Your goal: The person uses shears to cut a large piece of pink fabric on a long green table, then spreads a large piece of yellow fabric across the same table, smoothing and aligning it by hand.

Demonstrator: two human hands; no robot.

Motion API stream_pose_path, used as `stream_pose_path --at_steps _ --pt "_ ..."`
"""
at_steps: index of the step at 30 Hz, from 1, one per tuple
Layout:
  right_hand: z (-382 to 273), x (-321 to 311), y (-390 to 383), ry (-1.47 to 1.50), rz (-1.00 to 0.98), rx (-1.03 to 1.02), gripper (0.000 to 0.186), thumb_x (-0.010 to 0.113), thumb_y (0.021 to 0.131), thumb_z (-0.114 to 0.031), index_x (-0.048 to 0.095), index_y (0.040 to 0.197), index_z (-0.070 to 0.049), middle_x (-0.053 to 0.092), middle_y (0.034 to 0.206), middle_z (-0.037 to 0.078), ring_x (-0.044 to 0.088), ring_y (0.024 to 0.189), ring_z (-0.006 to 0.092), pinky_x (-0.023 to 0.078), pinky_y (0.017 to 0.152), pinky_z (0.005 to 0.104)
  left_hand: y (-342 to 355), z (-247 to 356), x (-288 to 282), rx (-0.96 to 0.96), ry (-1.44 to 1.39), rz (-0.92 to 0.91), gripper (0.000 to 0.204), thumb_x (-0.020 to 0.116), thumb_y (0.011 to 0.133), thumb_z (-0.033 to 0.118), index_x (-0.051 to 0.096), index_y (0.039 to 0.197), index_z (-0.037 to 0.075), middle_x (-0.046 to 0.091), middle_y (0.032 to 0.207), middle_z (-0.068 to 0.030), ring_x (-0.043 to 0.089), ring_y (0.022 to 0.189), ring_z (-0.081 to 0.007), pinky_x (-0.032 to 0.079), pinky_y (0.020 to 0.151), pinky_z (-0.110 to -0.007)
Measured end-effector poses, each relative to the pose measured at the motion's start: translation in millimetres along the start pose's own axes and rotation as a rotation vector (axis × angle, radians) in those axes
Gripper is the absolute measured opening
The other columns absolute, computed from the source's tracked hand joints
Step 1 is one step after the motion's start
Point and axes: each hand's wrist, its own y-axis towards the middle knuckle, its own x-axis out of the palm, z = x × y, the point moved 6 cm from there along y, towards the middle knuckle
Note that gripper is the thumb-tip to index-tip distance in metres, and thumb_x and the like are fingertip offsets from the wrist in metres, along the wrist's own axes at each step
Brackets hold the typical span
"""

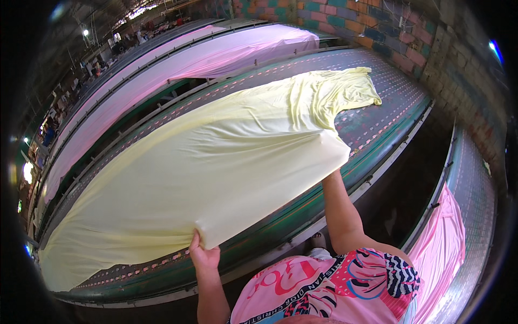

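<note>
Shows a multicoloured block wall (372,32) beyond the far right end of a long dark table (396,89). Shows rows of small pink marks along that table's top. Includes a long pink cloth (232,48) past the dark table's far side, and a second marked table (475,189) to its right, across a gap. Locates the pale yellow cloth (178,173) spread along the dark table, bunched into folds toward the far right end. Notes a smaller pink cloth (445,232) on the right-hand table. Reaches over the dark table's near side with the right forearm (342,213), right hand hidden beneath the yellow cloth's near right corner; cannot tell gripping from open there. Pinches the yellow cloth's near edge with the left hand (205,258), at the dark table's near side.
</note>
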Motion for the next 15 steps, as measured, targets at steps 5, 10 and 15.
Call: stream_pose_path --at_steps 5,10,15 --pt "-31 -22 55 0.387 0.433 0.120 0.116 0.032 0.093 -0.093 0.047 0.155 0.003 0.053 0.158 0.021 0.047 0.146 0.0414 0.033 0.126 0.0551 -10 -39 12 0.218 0.055 0.172 0.031 0.058 0.111 0.031 0.068 0.131 0.009 0.076 0.122 -0.0033 0.072 0.108 -0.0195 0.059 0.098 -0.039" --pt "-120 -21 111 0.255 0.300 0.236 0.080 0.053 0.106 -0.058 0.047 0.153 0.006 0.055 0.155 0.025 0.055 0.140 0.0414 0.040 0.123 0.0551 9 -114 21 0.068 0.042 0.247 0.022 0.061 0.111 0.032 0.070 0.113 0.012 0.072 0.087 0.0016 0.052 0.055 -0.0088 0.058 0.078 -0.033" --pt "-183 19 118 0.184 0.134 0.236 0.057 0.061 0.107 -0.037 0.051 0.151 -0.001 0.062 0.148 0.022 0.060 0.135 0.0395 0.047 0.118 0.0542 22 -182 49 0.005 0.065 0.090 0.023 0.061 0.111 0.034 0.069 0.102 0.014 0.066 0.077 0.0027 0.042 0.049 -0.0071 0.055 0.073 -0.033"
